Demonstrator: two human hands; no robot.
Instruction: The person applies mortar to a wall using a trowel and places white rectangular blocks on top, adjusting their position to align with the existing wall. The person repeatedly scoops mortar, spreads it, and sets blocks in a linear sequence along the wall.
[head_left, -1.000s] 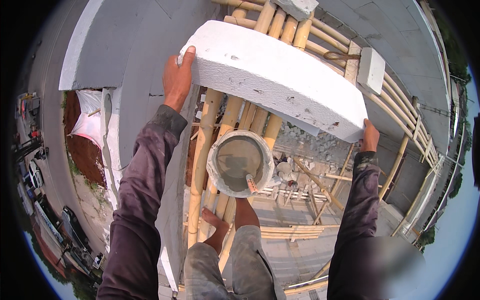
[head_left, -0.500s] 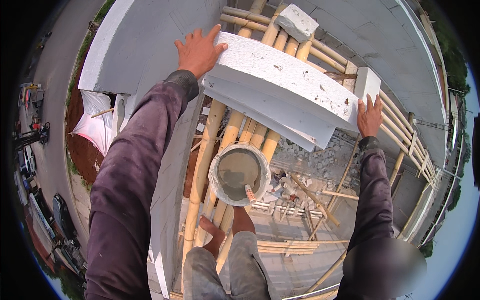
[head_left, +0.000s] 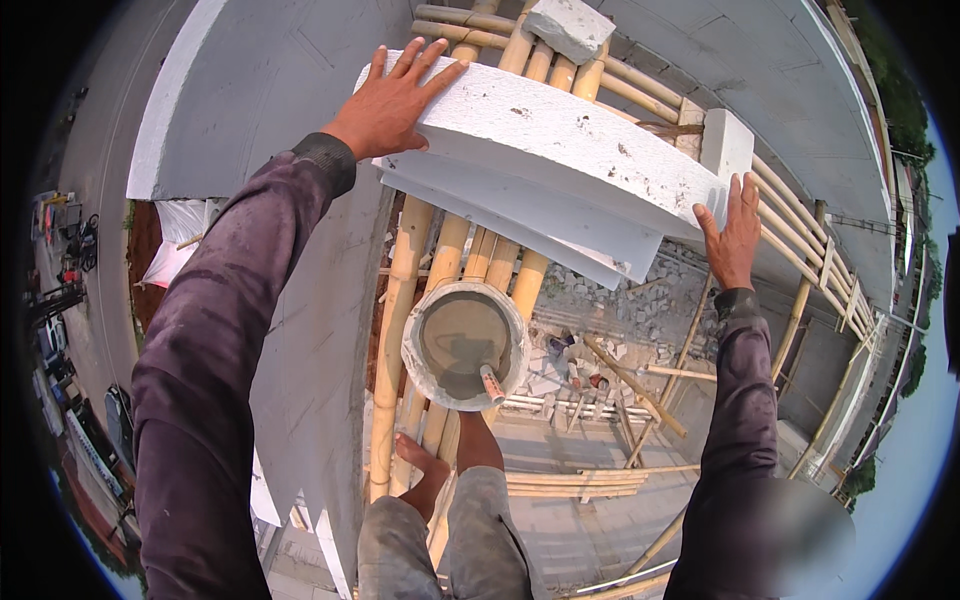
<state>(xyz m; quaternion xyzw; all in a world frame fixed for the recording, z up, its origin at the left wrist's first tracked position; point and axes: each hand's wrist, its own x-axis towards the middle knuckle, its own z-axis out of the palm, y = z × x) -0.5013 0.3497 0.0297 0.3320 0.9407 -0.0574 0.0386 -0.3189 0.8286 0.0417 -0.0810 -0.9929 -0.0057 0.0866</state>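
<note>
One white block (head_left: 570, 130) bears the left hand (head_left: 390, 110) and right hand (head_left: 732, 240), both spread open, apparently steadying its ends.

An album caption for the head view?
Left hand and right hand at opposite ends of a long white block, a bucket of grey mix nearby.

From the person's head, a wide fisheye view looks steeply down, near the left hand (head_left: 390, 108) and right hand (head_left: 733, 237) in the upper half; legs (head_left: 485, 530) show at bottom centre, road (head_left: 105, 300) bends along the left rim.
</note>
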